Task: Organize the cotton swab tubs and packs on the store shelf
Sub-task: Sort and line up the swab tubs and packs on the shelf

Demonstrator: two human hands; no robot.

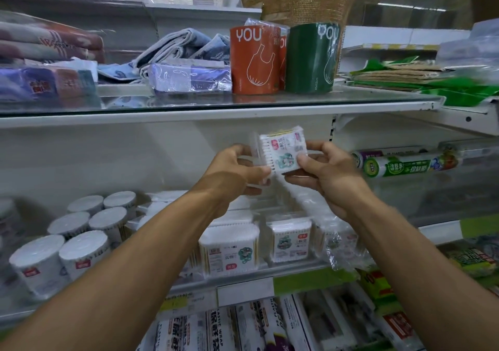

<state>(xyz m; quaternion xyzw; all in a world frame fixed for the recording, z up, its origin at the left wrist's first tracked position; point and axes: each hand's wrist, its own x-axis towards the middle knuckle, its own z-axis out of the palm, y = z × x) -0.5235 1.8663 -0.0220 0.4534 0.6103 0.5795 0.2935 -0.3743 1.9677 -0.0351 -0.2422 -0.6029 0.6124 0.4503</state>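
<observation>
two hands are lifting a swab pack (280, 152) in front of the shelf's back wall, above the stock. the left hand (237, 172) is curling its fingers around the pack's 9 o'clock edge, thumb under the bottom corner; the right hand (328, 172) is pinching the 3 o'clock edge with its fingertips (302, 159), and it seems to be gripping more clear wrapping underneath, though blur is hiding that. the tubs (81, 232) are standing at 8 o'clock on the lower shelf (243, 277), the other packs (290, 240) at 6 o'clock. to place it well, i would be keeping the label forward and lowering it squarely into their row.
</observation>
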